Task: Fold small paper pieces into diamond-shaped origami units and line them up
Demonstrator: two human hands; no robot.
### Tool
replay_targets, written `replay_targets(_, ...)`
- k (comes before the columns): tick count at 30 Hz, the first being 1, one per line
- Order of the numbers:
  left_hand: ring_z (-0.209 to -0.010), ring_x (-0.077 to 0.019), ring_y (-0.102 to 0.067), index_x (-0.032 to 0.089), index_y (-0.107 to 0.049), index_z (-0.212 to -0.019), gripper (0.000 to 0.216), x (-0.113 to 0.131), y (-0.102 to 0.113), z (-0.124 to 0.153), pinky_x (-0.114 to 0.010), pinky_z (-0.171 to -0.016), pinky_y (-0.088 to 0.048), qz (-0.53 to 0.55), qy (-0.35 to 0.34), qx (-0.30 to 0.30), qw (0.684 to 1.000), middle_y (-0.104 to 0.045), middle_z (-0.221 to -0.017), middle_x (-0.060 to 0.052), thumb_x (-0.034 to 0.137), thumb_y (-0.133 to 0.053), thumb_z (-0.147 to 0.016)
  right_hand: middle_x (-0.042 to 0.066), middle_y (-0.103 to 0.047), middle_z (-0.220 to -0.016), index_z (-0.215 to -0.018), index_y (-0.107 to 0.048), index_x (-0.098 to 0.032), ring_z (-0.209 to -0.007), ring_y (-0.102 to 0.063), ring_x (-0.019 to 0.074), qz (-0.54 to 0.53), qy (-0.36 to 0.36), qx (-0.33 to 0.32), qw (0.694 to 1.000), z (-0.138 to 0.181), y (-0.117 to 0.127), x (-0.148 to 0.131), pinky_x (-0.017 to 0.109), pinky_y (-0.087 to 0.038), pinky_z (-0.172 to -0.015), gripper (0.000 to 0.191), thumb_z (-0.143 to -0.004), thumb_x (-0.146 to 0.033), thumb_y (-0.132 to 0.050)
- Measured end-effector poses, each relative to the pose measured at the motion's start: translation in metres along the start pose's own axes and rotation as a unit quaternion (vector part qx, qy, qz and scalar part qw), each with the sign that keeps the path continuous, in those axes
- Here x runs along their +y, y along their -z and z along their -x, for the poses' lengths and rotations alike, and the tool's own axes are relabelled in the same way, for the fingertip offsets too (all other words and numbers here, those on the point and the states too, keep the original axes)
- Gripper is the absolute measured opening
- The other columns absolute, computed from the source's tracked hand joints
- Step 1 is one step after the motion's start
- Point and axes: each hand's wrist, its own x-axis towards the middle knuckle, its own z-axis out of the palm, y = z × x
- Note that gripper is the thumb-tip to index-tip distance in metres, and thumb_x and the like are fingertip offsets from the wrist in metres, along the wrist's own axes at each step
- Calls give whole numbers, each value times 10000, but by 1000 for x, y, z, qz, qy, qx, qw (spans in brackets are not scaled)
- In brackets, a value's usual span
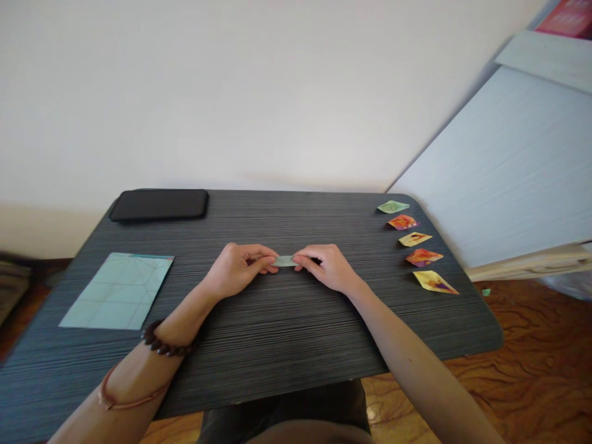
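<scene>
Between my two hands is a small folded strip of pale green paper (284, 261), held just over the middle of the dark table (287, 333). My left hand (243, 266) pinches its left end, and my right hand (326, 264) pinches the right end. The fingertips cover both ends of the strip, so only its middle shows. To the left of my left hand lies a light green sheet of paper (118, 291) with lines on it. A column of small folded paper pieces is on the right, including a green one (393, 207) and a yellow one (435, 282).
A black phone-like slab (160, 205) lies at the table's back left. Orange-patterned folded papers (424, 257) stand near the right edge. A white wall (259, 92) rises behind the table, and a pale cabinet panel (522, 160) stands at the right.
</scene>
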Motion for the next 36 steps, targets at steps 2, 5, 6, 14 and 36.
replay_targets(2,-729,-171,-687,144,-669,-962,282,-1,1,-1,-267,-709,-550,-2,2,-11,1000,-738,-779,-56,371,-545,-849,-9,-705,-764,-864,-686,-196,-694,-635,106,-14,-11,1,1000,1,3,0,214,-446,-681,247,-923,-323,-482)
replay_targets(5,-754,-163,-671,171,-671,-962,278,0,0,-1,-245,-695,-535,-53,-30,-2,998,-730,-841,-44,388,-541,-849,-3,-708,-776,-866,-693,-197,-684,-635,109,11,-8,17,1000,2,1,0,218,-455,-660,237,-913,-326,-499)
replay_targets(6,-783,-164,-665,178,-671,-971,284,1,0,-1,-235,-688,-530,-70,-48,8,996,-724,-901,-46,399,-544,-846,6,-712,-804,-883,-694,-197,-704,-640,115,29,-1,31,999,2,0,1,226,-462,-676,229,-911,-322,-504)
replay_targets(14,-560,-114,-560,167,-622,-1131,413,4,-5,-2,-210,-552,-448,-62,-24,35,997,-666,-688,-16,461,-467,-886,20,-699,-1038,-1011,-679,-239,-901,-644,129,140,92,125,978,4,-8,6,270,-479,-791,186,-905,-240,-527)
replay_targets(36,-704,-114,-612,212,-645,-1031,274,-3,-6,-3,-220,-642,-494,-84,-109,62,989,-673,-984,-18,357,-640,-799,-15,-648,-706,-903,-626,-200,-635,-603,109,-7,-45,156,987,2,-11,-4,242,-476,-670,129,-860,-307,-568)
